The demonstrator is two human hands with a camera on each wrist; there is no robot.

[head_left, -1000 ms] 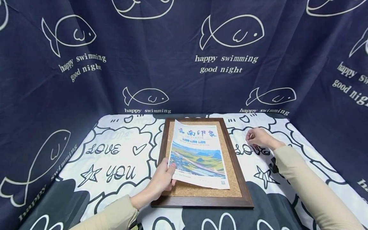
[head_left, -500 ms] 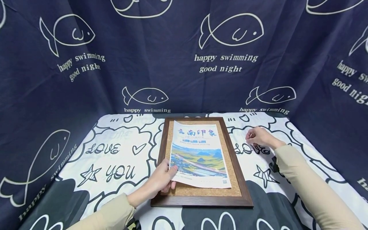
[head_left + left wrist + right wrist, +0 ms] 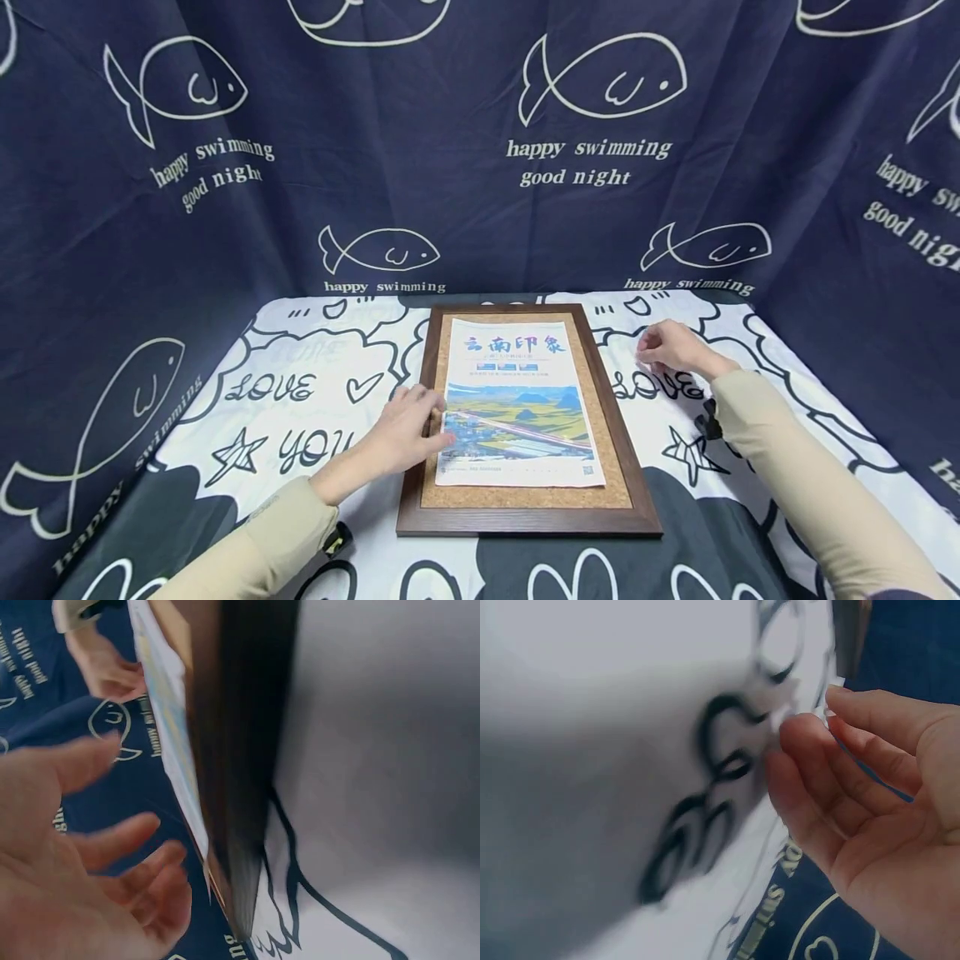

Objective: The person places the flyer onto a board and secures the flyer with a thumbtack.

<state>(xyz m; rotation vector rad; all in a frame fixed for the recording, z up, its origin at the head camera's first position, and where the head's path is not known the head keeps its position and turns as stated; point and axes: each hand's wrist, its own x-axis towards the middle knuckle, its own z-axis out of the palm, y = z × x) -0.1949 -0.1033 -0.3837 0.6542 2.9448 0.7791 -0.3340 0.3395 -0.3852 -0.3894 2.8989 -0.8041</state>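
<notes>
A printed poster (image 3: 517, 425) with a landscape picture and large Chinese characters lies on a cork board (image 3: 525, 497) framed in dark brown wood. Cork shows around its edges. Over the poster's left edge hovers my left hand (image 3: 408, 429), fingers spread and loosely bent; the left wrist view shows nothing held in it (image 3: 97, 862). To the right of the board, my right hand (image 3: 675, 346) is raised above the cloth with thumb and fingertips together. A tiny whitish thing (image 3: 829, 712) shows between these tips, too small to identify.
A white cloth (image 3: 285, 354) with black lettering and dark patches covers the table under the board. Dark blue curtains (image 3: 480, 167) with fish drawings stand behind and at both sides. A dark item (image 3: 707, 421) sits beneath the right sleeve.
The left hand has let go of the poster's lower left edge and moved slightly left and up. The poster now lies flatter on the cork. The right hand has barely moved.
</notes>
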